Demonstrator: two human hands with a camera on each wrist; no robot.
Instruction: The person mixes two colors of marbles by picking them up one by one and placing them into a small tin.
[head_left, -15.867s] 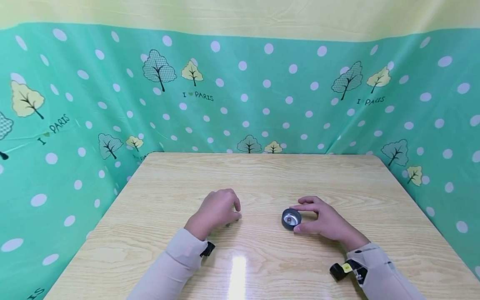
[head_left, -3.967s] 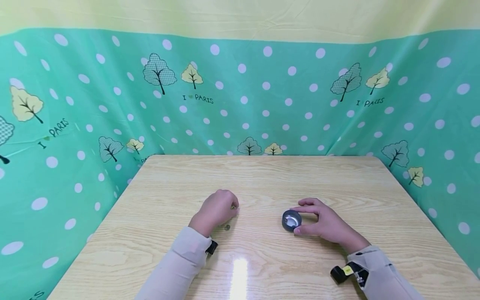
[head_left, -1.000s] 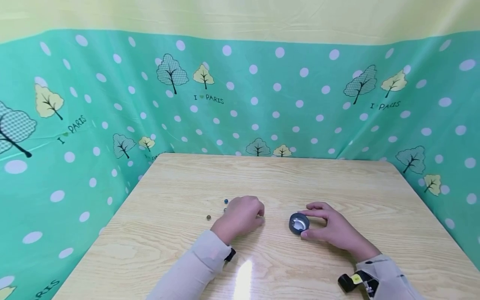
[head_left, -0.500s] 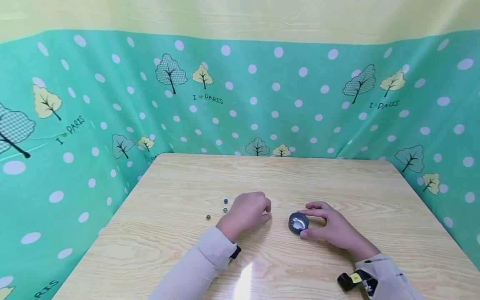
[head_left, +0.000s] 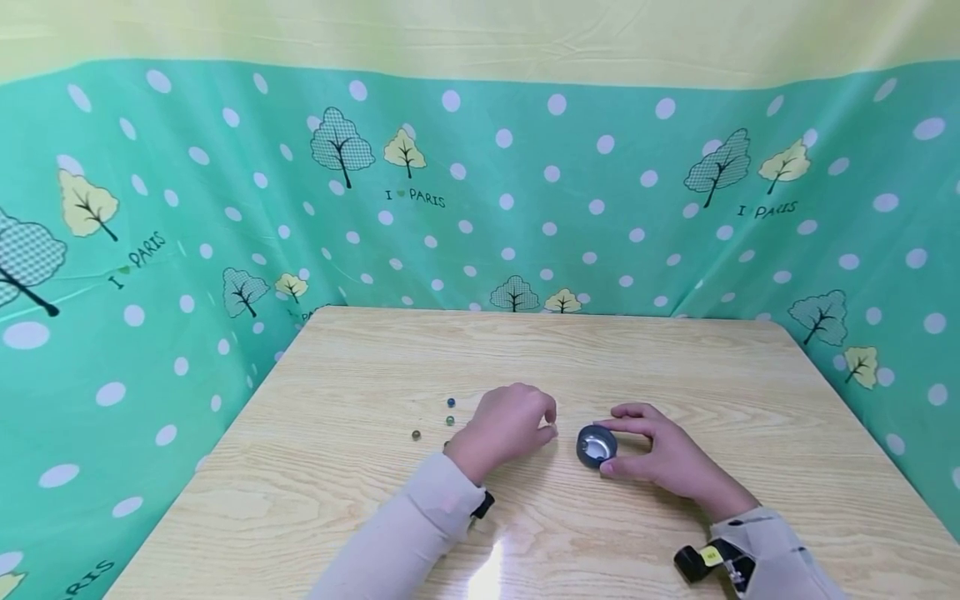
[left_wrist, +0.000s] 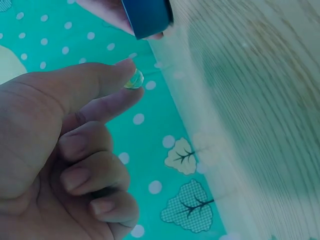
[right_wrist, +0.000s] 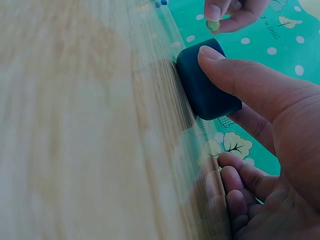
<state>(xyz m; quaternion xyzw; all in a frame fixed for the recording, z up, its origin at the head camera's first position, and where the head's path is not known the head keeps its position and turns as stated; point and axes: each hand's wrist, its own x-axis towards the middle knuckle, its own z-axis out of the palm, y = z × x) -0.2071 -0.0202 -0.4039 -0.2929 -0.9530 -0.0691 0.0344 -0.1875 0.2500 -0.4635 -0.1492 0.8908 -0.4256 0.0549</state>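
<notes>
Sitting mouth-up on the bench (head_left: pixel 675 367), dark round cup (head_left: pixel 597 445), gripped between thumb and forefinger of right hand (head_left: pixel 660 457). Left hand (head_left: pixel 506 423), knuckles up, pinches a yellowish bead (left_wrist: pixel 134 79) just left of cup. Loose beads (head_left: pixel 450 412) lie further left.

Small round cup (head_left: pixel 597 445): dark blue-grey, low-walled, open top up, pale shiny inside; stands upright on the wooden table, near its middle, gripped at the wall between thumb and forefinger of the right hand (head_left: pixel 663 457).

Marble (left_wrist: pixel 134 79): small, clear yellow-green glass; pinched between thumb tip and forefinger tip of the left hand (head_left: pixel 506 423), just left of the cup, apart from it.

Loose marbles: one blue (head_left: pixel 451 402), one green (head_left: pixel 450 421), one olive (head_left: pixel 416 435); on the table left of the left hand, apart from one another.
</notes>
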